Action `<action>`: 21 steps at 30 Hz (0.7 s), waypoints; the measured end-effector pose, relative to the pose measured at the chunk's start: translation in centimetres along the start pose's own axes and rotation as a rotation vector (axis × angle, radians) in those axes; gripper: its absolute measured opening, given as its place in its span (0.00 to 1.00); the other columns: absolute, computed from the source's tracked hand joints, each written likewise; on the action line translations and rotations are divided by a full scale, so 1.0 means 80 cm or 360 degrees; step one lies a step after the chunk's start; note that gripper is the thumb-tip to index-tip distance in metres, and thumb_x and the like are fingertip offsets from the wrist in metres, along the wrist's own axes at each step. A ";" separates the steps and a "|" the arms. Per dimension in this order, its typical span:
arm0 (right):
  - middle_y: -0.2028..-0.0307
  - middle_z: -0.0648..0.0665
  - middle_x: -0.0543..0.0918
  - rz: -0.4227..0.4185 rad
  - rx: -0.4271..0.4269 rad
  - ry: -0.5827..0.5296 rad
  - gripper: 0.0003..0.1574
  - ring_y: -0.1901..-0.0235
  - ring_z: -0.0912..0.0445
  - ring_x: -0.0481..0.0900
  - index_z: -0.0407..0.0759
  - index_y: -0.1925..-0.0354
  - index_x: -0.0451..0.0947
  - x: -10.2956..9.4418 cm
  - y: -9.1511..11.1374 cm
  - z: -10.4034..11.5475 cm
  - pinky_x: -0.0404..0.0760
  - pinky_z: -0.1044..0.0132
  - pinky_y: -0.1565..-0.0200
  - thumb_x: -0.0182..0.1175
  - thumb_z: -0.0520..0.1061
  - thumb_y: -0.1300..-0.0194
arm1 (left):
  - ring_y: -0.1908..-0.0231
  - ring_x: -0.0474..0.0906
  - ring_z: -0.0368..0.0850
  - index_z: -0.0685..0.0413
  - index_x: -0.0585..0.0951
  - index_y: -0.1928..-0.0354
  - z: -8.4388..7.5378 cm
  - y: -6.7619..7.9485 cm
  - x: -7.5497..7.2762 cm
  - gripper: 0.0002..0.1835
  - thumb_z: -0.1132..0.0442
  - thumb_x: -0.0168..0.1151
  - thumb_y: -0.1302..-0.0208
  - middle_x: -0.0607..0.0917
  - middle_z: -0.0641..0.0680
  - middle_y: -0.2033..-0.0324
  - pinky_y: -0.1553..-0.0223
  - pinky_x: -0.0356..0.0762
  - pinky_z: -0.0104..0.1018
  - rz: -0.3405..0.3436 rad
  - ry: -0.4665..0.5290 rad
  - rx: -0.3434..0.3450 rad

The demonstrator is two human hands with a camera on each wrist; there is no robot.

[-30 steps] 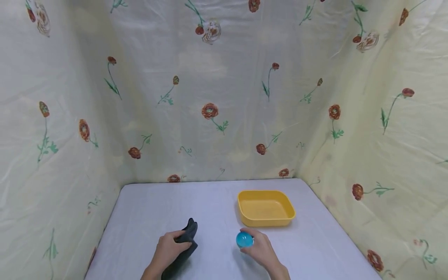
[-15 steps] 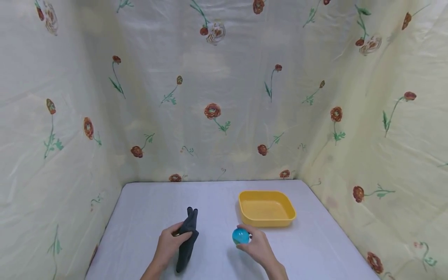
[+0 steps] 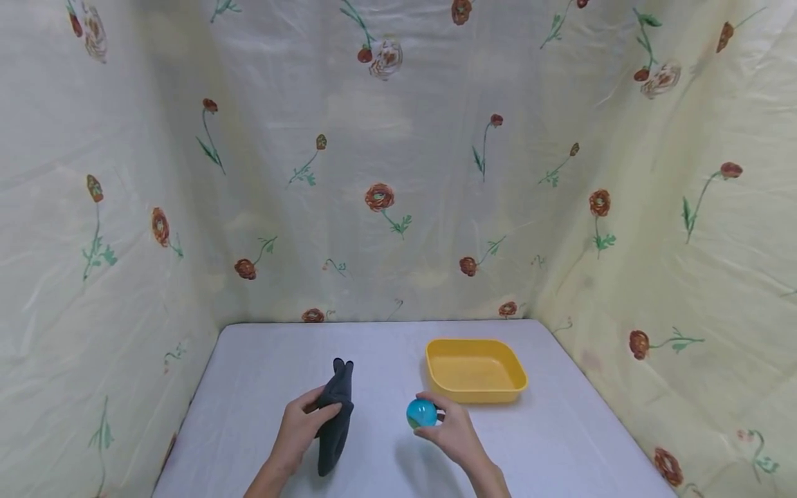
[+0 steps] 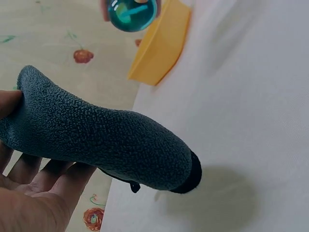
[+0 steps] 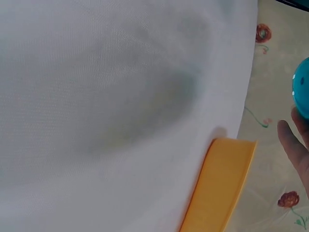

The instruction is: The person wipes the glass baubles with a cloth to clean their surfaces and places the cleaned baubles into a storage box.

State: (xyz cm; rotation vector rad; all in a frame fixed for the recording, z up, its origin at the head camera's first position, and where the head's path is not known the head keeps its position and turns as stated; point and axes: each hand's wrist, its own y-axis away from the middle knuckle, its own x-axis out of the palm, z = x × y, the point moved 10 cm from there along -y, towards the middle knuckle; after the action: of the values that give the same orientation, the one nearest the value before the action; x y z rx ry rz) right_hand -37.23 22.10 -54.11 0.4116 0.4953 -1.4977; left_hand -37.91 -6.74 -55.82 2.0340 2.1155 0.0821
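My left hand (image 3: 297, 430) pinches a dark grey-green, fuzzy folded cloth (image 3: 337, 432) between thumb and fingers, raised over the table. In the left wrist view the cloth (image 4: 106, 135) droops to the right, its end bound in black, with my fingers beneath it. My right hand (image 3: 457, 432) holds a shiny blue see-through ball (image 3: 421, 413) with a bit of green inside, between thumb and fingertips. The ball (image 4: 133, 13) appears at the top of the left wrist view. Only an edge of the ball (image 5: 303, 87) shows in the right wrist view. A gap separates the two hands.
A yellow rectangular tray (image 3: 476, 398) sits on the white-covered table (image 3: 380, 353), just beyond my right hand. Flower-patterned curtains (image 3: 423, 207) enclose the table at the back and both sides.
The cloth has risen and swung more upright in my left hand, its lower end coming into sight. My right hand has shifted slightly left and up with the ball.
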 end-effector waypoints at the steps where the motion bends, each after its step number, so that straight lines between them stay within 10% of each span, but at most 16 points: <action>1: 0.43 0.43 0.82 0.0000 -0.0009 -0.0001 0.35 0.42 0.44 0.78 0.52 0.43 0.80 0.000 -0.001 0.001 0.81 0.43 0.41 0.78 0.42 0.51 | 0.44 0.80 0.57 0.54 0.77 0.36 -0.003 0.000 0.000 0.32 0.51 0.72 0.41 0.80 0.64 0.39 0.49 0.84 0.52 0.0009 0.0005 0.0009; 21: 0.42 0.44 0.81 0.0066 -0.0124 -0.0092 0.34 0.42 0.46 0.77 0.51 0.43 0.80 0.013 -0.016 0.034 0.79 0.43 0.38 0.78 0.43 0.50 | 0.43 0.79 0.57 0.55 0.76 0.35 -0.015 -0.007 0.001 0.34 0.50 0.72 0.42 0.79 0.64 0.39 0.48 0.83 0.53 0.0047 0.0026 0.0037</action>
State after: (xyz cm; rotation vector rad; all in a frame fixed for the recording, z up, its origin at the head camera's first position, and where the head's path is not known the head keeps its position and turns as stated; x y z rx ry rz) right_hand -38.31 19.71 -52.39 0.3148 0.4950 -1.4418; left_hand -38.70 -6.59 -54.75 2.0847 2.1060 0.0793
